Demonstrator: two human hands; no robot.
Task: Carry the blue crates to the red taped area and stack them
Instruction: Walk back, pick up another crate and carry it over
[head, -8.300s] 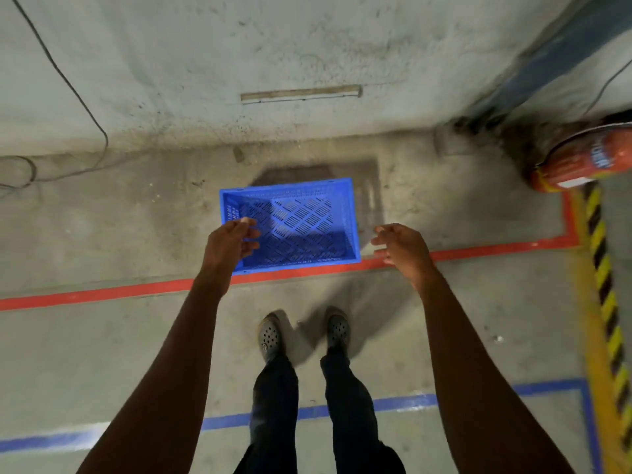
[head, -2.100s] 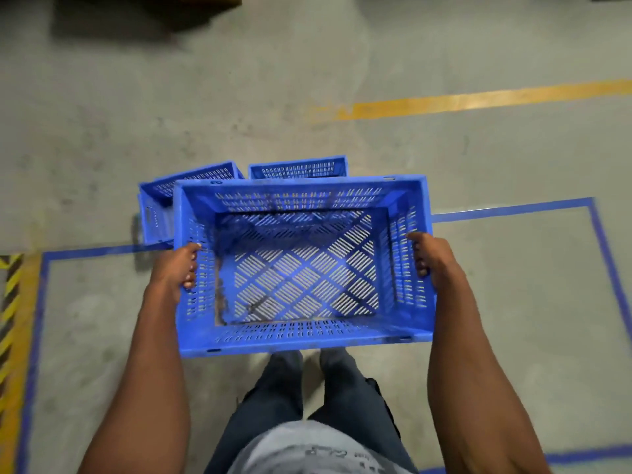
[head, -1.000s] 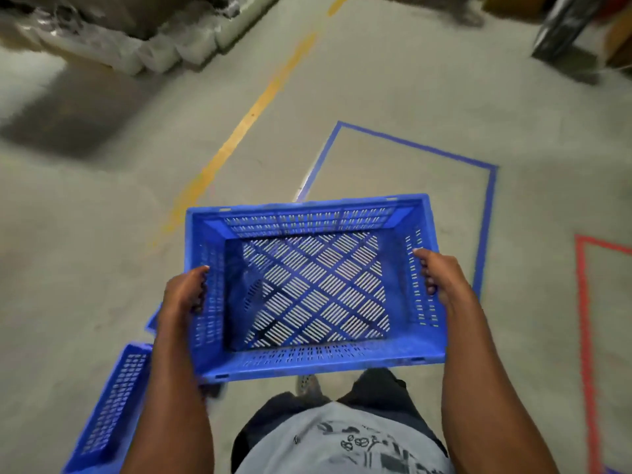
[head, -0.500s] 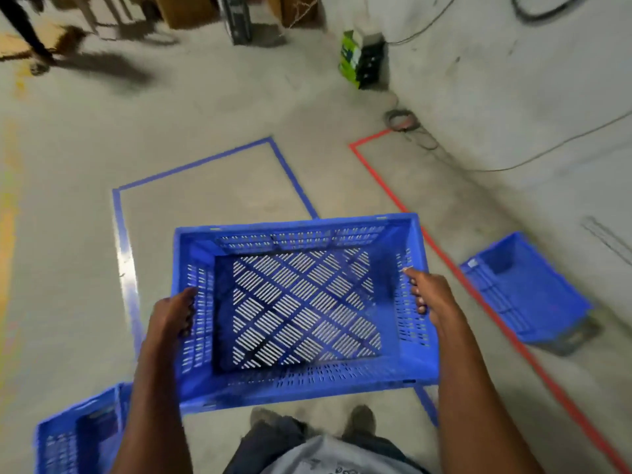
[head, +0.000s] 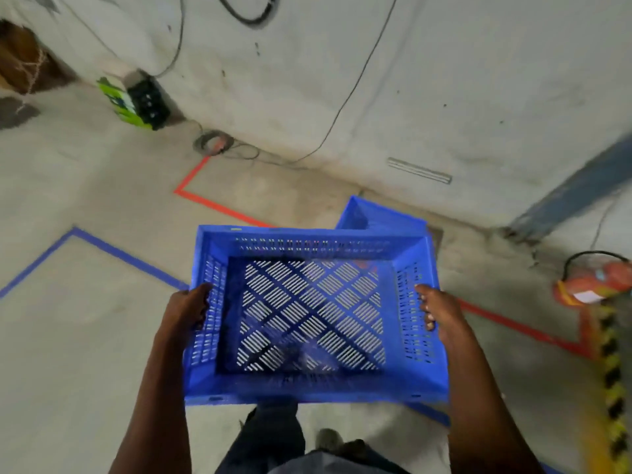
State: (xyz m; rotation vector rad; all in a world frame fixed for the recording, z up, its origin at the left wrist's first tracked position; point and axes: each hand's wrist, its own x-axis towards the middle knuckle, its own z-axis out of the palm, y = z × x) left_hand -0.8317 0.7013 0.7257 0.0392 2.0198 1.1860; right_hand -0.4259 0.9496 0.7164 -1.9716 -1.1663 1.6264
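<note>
I carry an empty blue perforated crate [head: 313, 381] level in front of me, above the floor. My left hand [head: 188, 307] grips its left wall and my right hand [head: 439, 311] grips its right wall, fingers curled over the rims. Beyond the carried crate a second blue crate [head: 376, 215] sits on the floor inside the red taped area [head: 219, 205], close to the wall; only its far corner shows. The red tape [head: 513, 325] runs on to the right of my right hand.
A wall with loose cables stands ahead. A red fire extinguisher [head: 595, 282] lies at the right beside yellow-black hazard tape [head: 612, 371]. A green-black box [head: 136, 100] and a cable coil [head: 213, 143] sit by the wall at left. Blue floor tape [head: 113, 254] marks another area at left.
I have turned right toward the wall with the crate held in both hands. The floor crate in the red area moved from the right of view to just behind the carried crate.
</note>
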